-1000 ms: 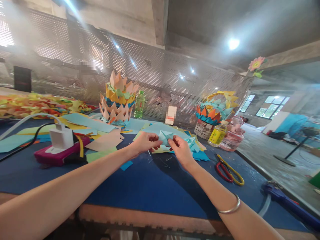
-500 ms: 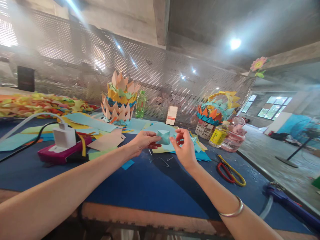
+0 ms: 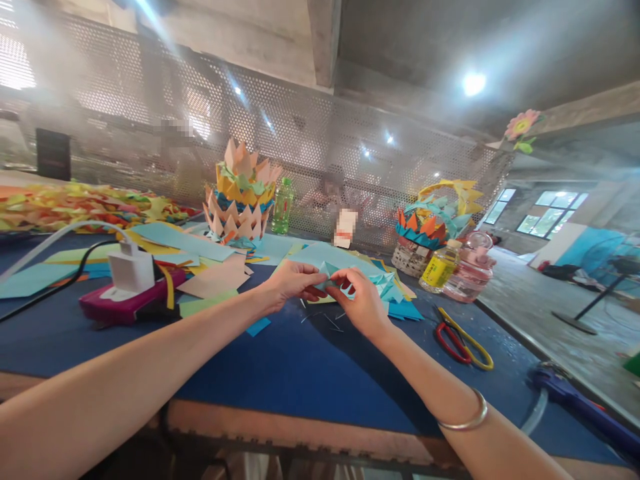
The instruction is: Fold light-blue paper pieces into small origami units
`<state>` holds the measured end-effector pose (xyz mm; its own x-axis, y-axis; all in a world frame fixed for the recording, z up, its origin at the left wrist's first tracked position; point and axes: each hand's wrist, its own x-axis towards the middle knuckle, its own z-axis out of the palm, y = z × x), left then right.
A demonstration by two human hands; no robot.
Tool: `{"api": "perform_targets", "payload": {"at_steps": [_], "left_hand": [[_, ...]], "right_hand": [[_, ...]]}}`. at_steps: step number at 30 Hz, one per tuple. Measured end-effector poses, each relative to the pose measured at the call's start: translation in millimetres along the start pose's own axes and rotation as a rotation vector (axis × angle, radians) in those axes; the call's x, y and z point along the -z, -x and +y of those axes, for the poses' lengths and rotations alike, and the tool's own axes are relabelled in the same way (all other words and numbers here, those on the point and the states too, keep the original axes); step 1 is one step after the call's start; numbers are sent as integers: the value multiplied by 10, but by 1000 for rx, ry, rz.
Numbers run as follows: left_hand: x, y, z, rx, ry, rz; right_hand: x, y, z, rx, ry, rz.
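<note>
Watching from afar through the head camera, I see two bare hands meeting above a blue table (image 3: 280, 387), with one small piece of light-blue paper (image 3: 327, 272) between them. The left hand (image 3: 295, 283) pinches its left side, thumb and fingers closed, the lower fingers curled underneath. The right hand (image 3: 363, 301) pinches the other side between thumb and forefinger, its remaining fingers bent loosely. Fingertips cover much of the paper, so its folds are hard to follow; it seems to be held clear of the table. Both forearms are cut off at the picture's lower part, the right one wearing a silver bracelet (image 3: 465, 426).

Just beyond the right hand, and partly hidden by it, lie more pale-blue folded pieces (image 3: 387, 287). Scissors (image 3: 453, 341) with one red and one yellow handle rest to the right. A dark-blue tool (image 3: 583, 407) is cut off by the right edge. On the left, a white charger (image 3: 133, 270) stands in a purple power strip (image 3: 115, 308). At the back, a spiky paper basket (image 3: 240, 217) stands beside a green bottle (image 3: 283, 208); a pale upright object (image 3: 344, 233) is blurred at its top.
</note>
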<state>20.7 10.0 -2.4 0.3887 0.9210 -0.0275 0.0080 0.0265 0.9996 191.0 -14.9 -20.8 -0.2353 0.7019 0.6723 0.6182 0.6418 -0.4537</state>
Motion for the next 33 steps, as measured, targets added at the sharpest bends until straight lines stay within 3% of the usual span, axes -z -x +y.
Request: {"api": "perform_targets", "payload": {"at_steps": [11,33], "left_hand": [[13,2,8,66,147,-87],[-2,52,82,162,237,-21]], "right_hand": [[28,5,-72,-118,-75,56],[44,5,-49,65,-33,69]]}}
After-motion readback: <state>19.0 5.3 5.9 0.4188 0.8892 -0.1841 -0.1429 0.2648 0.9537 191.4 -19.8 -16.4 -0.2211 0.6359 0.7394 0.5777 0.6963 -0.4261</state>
